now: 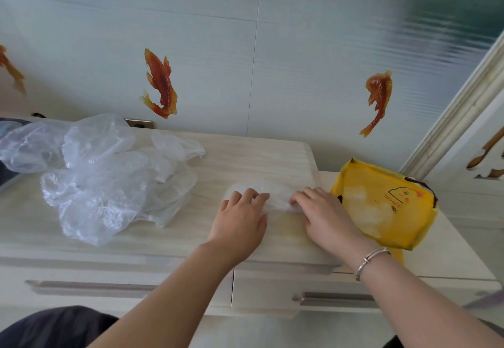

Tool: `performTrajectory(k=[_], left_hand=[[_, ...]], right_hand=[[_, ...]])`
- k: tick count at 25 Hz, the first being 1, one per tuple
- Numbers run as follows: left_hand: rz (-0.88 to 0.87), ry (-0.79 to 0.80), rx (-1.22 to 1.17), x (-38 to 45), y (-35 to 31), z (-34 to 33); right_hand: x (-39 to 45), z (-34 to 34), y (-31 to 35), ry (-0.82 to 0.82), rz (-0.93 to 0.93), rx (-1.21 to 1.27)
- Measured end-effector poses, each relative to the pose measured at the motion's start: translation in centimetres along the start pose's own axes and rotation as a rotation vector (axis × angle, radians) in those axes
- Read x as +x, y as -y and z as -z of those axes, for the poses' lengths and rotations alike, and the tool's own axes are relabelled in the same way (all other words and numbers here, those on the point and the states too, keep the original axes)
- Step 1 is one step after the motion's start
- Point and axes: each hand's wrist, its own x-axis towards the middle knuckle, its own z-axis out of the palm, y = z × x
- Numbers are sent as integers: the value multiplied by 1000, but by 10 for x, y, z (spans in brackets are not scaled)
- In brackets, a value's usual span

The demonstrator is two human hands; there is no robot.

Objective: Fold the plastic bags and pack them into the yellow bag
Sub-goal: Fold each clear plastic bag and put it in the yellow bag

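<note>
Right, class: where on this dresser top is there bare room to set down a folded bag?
Bare wood lies between the loose bags and the left hand, and along the back edge behind the bag being folded. The left end is crowded; the yellow bag borders the right hand.

Head-worn view, forward-down, close overhead
</note>
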Motion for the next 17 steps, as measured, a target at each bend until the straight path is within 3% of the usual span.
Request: performTrajectory(k=[7,11,14,17], left_hand=[[49,16,-148,4,-2,-4],[31,-92,-297,5,-7,-8],[52,-59,-471,6,-1,-8],[135,-60,-502,5,2,-4]], right_hand=[[-2,7,17,-187,105,198],[-2,7,22,-111,142,357],[-4,2,19,15,77,396],[-1,-2,17,19,17,470]])
